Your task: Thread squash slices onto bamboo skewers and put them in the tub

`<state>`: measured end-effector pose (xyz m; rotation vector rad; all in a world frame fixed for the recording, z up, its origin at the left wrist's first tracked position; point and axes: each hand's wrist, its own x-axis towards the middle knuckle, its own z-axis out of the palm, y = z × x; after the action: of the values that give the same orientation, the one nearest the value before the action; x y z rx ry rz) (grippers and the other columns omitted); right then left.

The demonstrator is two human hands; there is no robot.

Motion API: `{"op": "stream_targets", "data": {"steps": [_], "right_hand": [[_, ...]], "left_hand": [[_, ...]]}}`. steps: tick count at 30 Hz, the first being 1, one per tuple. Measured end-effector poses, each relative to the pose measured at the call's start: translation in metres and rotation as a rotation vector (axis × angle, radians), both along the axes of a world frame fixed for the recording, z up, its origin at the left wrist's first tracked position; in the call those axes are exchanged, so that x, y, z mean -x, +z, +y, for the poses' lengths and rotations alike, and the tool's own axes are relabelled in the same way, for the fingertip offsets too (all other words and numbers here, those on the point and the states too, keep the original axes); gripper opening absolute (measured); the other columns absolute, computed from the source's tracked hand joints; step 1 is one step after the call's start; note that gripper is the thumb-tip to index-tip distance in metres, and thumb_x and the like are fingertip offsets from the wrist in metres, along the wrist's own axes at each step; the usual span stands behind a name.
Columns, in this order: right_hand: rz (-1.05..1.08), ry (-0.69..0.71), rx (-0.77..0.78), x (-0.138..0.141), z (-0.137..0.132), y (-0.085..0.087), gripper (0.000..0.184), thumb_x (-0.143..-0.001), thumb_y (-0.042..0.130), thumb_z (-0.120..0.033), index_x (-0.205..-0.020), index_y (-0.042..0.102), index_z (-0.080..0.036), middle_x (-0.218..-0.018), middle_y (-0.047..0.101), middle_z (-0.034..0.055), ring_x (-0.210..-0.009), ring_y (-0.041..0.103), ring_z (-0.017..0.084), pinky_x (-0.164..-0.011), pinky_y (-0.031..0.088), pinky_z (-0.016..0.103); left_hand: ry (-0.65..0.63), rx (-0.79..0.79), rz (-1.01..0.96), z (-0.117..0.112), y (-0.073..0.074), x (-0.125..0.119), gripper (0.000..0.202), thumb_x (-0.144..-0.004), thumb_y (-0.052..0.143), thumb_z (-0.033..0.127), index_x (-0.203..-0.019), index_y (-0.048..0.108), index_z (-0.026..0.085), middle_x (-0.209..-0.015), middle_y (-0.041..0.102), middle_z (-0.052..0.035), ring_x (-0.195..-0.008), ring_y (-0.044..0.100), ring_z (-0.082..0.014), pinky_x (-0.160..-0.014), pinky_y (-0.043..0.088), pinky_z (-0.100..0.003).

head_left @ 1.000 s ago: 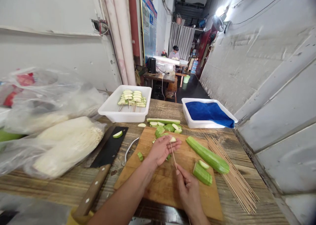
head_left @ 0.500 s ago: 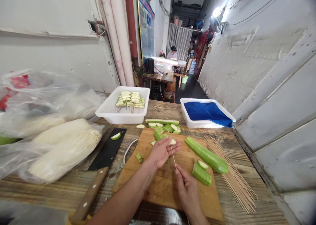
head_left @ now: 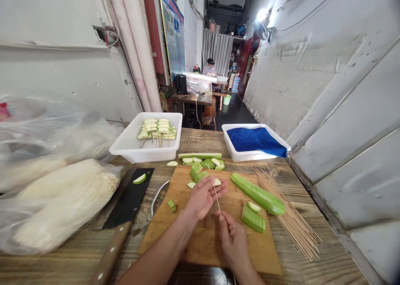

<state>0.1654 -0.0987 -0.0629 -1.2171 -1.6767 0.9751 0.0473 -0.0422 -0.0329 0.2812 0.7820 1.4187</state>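
Over the wooden cutting board [head_left: 184, 239], my left hand [head_left: 203, 199] pinches a pale zucchini slice [head_left: 216, 182] between its fingers. My right hand [head_left: 233, 237] grips a thin bamboo skewer [head_left: 217, 201], whose far tip meets that slice. Right of my hands lie a long zucchini piece [head_left: 258, 193] and a sliced zucchini chunk [head_left: 253, 218] with one slice on top. More cut zucchini pieces [head_left: 198, 172] are heaped at the board's far edge. A small green bit [head_left: 171, 205] rests left of my left hand.
A cleaver [head_left: 129, 201] lies on the left, a zucchini slice on its blade. Behind stand a white tray [head_left: 143, 153] of skewered slices and another tray [head_left: 250, 155] with blue cloth [head_left: 253, 140]. Loose skewers [head_left: 293, 218] lie right; bagged pale food [head_left: 68, 201] sits left. A person [head_left: 210, 68] is far back.
The view has shifted slightly, so most things sit a little further left. Both hands keep their hold on the slice and the skewer, with little visible movement.
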Motion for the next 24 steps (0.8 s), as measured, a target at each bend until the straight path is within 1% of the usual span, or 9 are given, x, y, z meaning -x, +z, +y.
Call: {"op": "stream_targets", "data": {"steps": [5,9,11,15,18,20,22,24], "right_hand": [[0.034,-0.033,-0.007,0.005,0.0,0.001,0.034,-0.086,0.041,-0.035,-0.086,0.067,-0.014,-0.066,0.067,0.0049,-0.062,0.063,0.018,-0.059,0.049,0.024],[0.073,-0.052,0.003,0.01,0.0,0.003,0.035,-0.086,0.041,-0.038,-0.083,0.067,-0.015,-0.048,0.057,-0.0003,-0.055,0.059,0.017,-0.05,0.046,0.023],[0.083,-0.055,0.008,0.011,0.0,0.004,0.035,-0.086,0.041,-0.039,-0.083,0.067,-0.015,-0.043,0.053,-0.0018,-0.052,0.057,0.017,-0.047,0.043,0.022],[0.11,-0.057,0.022,0.013,0.001,0.008,0.035,-0.086,0.042,-0.039,-0.081,0.067,-0.015,-0.04,0.049,-0.0034,-0.047,0.053,0.015,-0.044,0.04,0.021],[0.138,-0.063,0.034,0.015,0.004,0.01,0.034,-0.085,0.043,-0.04,-0.078,0.066,-0.016,-0.039,0.047,-0.0044,-0.044,0.05,0.014,-0.043,0.04,0.021],[0.145,-0.063,0.04,0.016,0.006,0.012,0.034,-0.085,0.043,-0.04,-0.077,0.065,-0.016,-0.039,0.045,-0.005,-0.043,0.049,0.014,-0.044,0.04,0.021],[0.15,-0.061,0.047,0.017,0.009,0.014,0.033,-0.085,0.043,-0.039,-0.075,0.065,-0.016,-0.038,0.044,-0.0055,-0.042,0.048,0.013,-0.044,0.04,0.022],[0.158,-0.062,0.056,0.018,0.013,0.016,0.032,-0.084,0.043,-0.038,-0.072,0.063,-0.016,-0.039,0.043,-0.0056,-0.042,0.046,0.013,-0.045,0.039,0.022]], "left_hand": [[-0.014,-0.007,0.003,-0.002,-0.003,0.001,0.009,-0.08,0.054,0.019,-0.083,0.056,0.01,-0.09,0.066,-0.0133,-0.093,0.062,-0.0235,-0.083,0.049,-0.038],[-0.018,-0.005,0.013,-0.002,-0.006,0.001,0.01,-0.08,0.054,0.019,-0.084,0.057,0.01,-0.093,0.066,-0.0138,-0.093,0.062,-0.0228,-0.084,0.049,-0.037],[-0.024,-0.001,0.017,-0.002,-0.006,0.001,0.01,-0.08,0.054,0.019,-0.083,0.058,0.01,-0.093,0.066,-0.0136,-0.093,0.062,-0.0227,-0.084,0.049,-0.037],[-0.036,0.007,0.004,-0.003,-0.005,-0.001,0.01,-0.08,0.054,0.018,-0.083,0.058,0.01,-0.093,0.066,-0.0131,-0.092,0.062,-0.0222,-0.083,0.05,-0.038],[-0.078,0.03,0.004,-0.005,-0.005,-0.002,0.01,-0.08,0.054,0.019,-0.083,0.058,0.01,-0.091,0.066,-0.0133,-0.089,0.064,-0.0215,-0.081,0.051,-0.036],[-0.091,0.039,0.008,-0.007,-0.005,-0.003,0.011,-0.08,0.054,0.02,-0.083,0.058,0.01,-0.088,0.067,-0.0136,-0.087,0.064,-0.0211,-0.078,0.052,-0.035],[-0.077,0.032,0.005,-0.008,-0.005,-0.004,0.011,-0.08,0.054,0.021,-0.083,0.058,0.01,-0.087,0.067,-0.0132,-0.085,0.065,-0.0204,-0.076,0.052,-0.034],[-0.098,0.024,0.005,-0.008,-0.006,-0.008,0.011,-0.079,0.054,0.02,-0.083,0.058,0.01,-0.085,0.067,-0.0126,-0.082,0.065,-0.0195,-0.071,0.053,-0.03]]}}
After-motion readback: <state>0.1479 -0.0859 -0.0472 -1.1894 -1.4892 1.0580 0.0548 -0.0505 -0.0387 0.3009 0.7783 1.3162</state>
